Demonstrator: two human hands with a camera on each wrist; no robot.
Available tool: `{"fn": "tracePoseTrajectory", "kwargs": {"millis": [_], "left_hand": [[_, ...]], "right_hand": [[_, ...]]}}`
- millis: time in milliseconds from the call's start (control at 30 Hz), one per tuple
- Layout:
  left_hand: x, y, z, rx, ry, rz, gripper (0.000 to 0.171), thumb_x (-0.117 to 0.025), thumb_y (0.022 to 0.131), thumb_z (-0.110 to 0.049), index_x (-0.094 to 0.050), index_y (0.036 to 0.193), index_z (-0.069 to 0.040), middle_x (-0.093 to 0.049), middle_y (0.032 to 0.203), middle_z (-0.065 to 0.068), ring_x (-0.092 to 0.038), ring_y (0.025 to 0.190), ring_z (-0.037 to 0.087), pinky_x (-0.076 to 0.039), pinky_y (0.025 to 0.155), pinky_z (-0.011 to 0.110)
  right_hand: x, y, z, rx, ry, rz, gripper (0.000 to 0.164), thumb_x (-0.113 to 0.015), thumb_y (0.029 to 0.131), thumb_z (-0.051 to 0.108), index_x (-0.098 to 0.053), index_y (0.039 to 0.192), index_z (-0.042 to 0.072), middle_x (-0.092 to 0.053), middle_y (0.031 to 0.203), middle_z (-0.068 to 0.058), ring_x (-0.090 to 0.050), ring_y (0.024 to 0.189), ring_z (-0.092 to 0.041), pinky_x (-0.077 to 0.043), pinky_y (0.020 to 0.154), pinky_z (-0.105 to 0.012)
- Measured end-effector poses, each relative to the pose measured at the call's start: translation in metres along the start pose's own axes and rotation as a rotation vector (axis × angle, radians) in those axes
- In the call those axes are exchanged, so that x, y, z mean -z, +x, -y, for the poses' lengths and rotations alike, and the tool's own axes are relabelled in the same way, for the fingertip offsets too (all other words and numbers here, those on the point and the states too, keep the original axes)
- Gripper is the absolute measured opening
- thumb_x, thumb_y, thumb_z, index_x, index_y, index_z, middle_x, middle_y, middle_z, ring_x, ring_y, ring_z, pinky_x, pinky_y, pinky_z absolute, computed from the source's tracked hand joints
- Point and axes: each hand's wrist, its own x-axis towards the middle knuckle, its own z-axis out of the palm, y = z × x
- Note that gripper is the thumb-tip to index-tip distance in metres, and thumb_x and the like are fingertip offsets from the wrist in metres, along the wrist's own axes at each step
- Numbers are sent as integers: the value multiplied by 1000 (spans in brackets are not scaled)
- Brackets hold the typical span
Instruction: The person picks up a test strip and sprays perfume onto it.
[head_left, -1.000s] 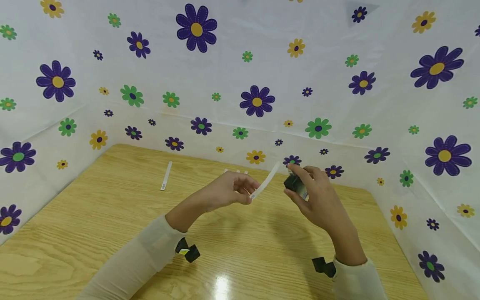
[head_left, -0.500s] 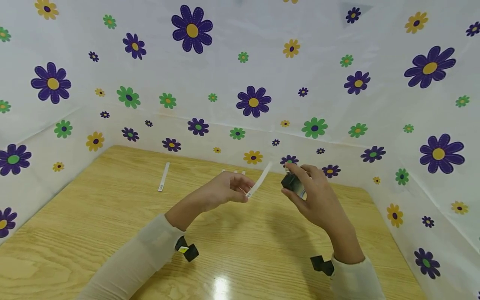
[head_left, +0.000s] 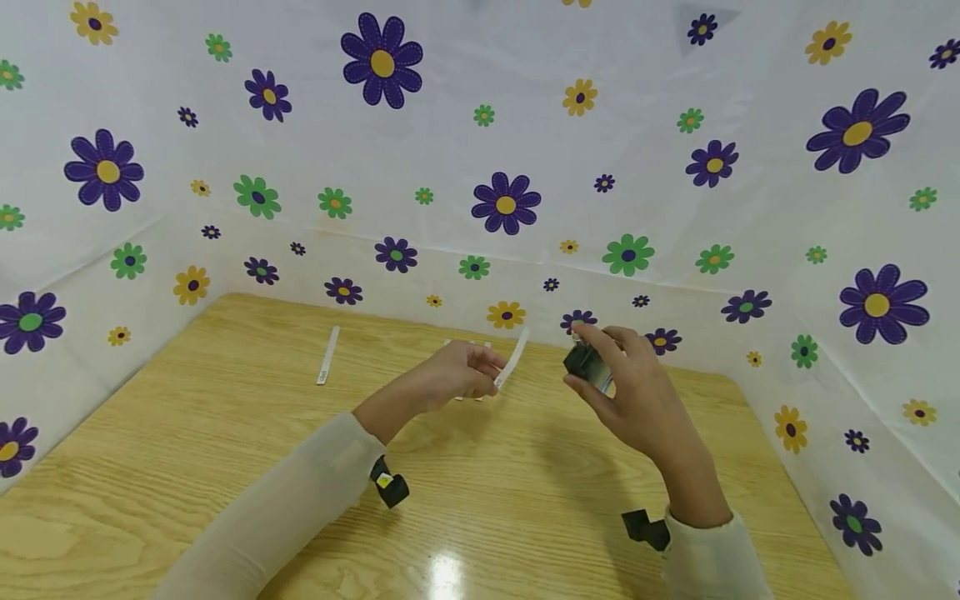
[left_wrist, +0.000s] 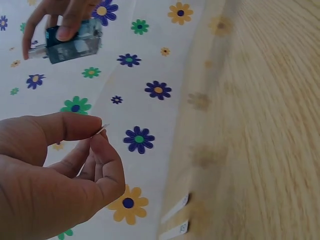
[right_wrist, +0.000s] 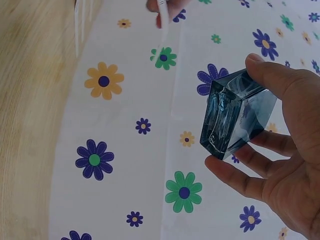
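Between thumb and fingertips, my left hand (head_left: 442,382) pinches the printed end of a narrow white perfume test strip (head_left: 514,357). The strip curves up toward the back wall, above the table. To its right, my right hand (head_left: 641,400) grips a squarish glass perfume bottle (head_left: 592,371), with the index finger over its spray top. In the right wrist view the bottle (right_wrist: 240,110) looks blue and clear, its thick base facing the camera. A gap separates strip and bottle. From the left wrist view, the pinched strip (left_wrist: 103,129) shows nearly edge-on.
Another test strip (head_left: 327,357) lies on the wooden table (head_left: 225,433) at the left. Several more strips (head_left: 487,344) lie at the back, partly hidden by my left hand. A white flower-patterned sheet (head_left: 450,142) encloses the back and sides.
My left hand has shifted slightly, and the strip's free end has swung left, away from the bottle. The right hand keeps its grip on the bottle, almost still.
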Motion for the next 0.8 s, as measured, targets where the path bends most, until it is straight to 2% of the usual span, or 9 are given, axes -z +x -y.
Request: {"fn": "tracePoseTrajectory", "kwargs": {"millis": [133, 233, 467, 633, 800], "left_hand": [[-4, 13, 7, 20, -21, -19, 41, -69, 90, 6, -62, 130, 3, -61, 113, 13, -57, 88, 18, -53, 79, 32], [-7, 21, 11, 33, -42, -27, 42, -67, 91, 8, -60, 131, 6, -61, 109, 13, -53, 80, 17, -49, 70, 27], [-13, 35, 18, 77, -31, -38, 46, -65, 91, 6, -58, 136, 5, -61, 90, 8, -42, 59, 14, -40, 63, 30], [-15, 44, 22, 103, 8, -61, 45, -62, 92, 6, -58, 137, 5, -59, 82, 6, -43, 58, 13, -38, 59, 30], [-15, 51, 27, 124, 38, -90, 41, -62, 92, 8, -59, 133, 6, -59, 77, 7, -46, 58, 14, -37, 56, 28]], "right_hand": [[0, 0, -1, 1, 0, -5, 77, -87, 83, 20, -50, 150, 18, -59, 120, -23, -58, 109, -39, -55, 82, -55], [1, 0, -1, 4, 0, -6, 77, -87, 83, 21, -50, 150, 18, -59, 120, -23, -58, 109, -39, -54, 82, -55], [3, 0, 0, -2, -11, 0, 76, -87, 83, 21, -51, 149, 18, -59, 120, -23, -59, 108, -39, -55, 79, -52], [4, 0, 0, -8, -12, -5, 75, -88, 82, 18, -52, 148, 17, -59, 119, -23, -59, 106, -38, -56, 74, -50], [5, 0, -1, -12, -9, -2, 75, -88, 83, 19, -52, 149, 18, -59, 121, -23, -59, 108, -38, -56, 75, -49]]}}
